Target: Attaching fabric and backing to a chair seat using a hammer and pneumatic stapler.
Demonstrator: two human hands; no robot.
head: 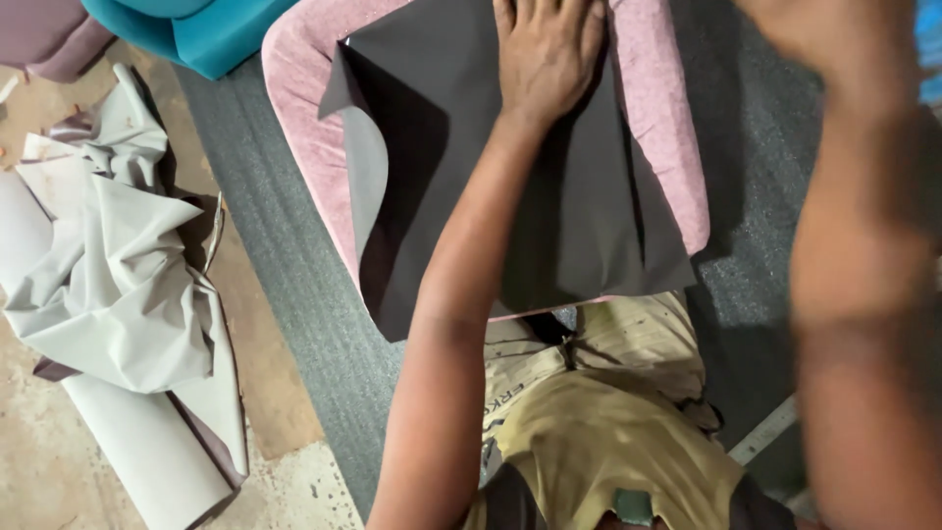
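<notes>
The left hand (546, 54) is pressing flat, fingers together, on the dark grey sheet of smooth fabric (471, 167), keeping it in place on the pink speckled cushion (304, 108) at the far centre. The right hand (814, 29) is blurred; its grip I cannot tell. Crumpled pale grey fabric (118, 285) is lying on the floor at left.

Under your left hand (546, 54): dark grey-brown sheet (530, 186), paler grey on its turned-up underside. Pink speckled cushion (304, 108) beneath. Grey flecked carpet (285, 265). Off-white crumpled fabric (128, 285). Teal cushion (196, 29). You wear a mustard-yellow shirt (599, 442).
</notes>
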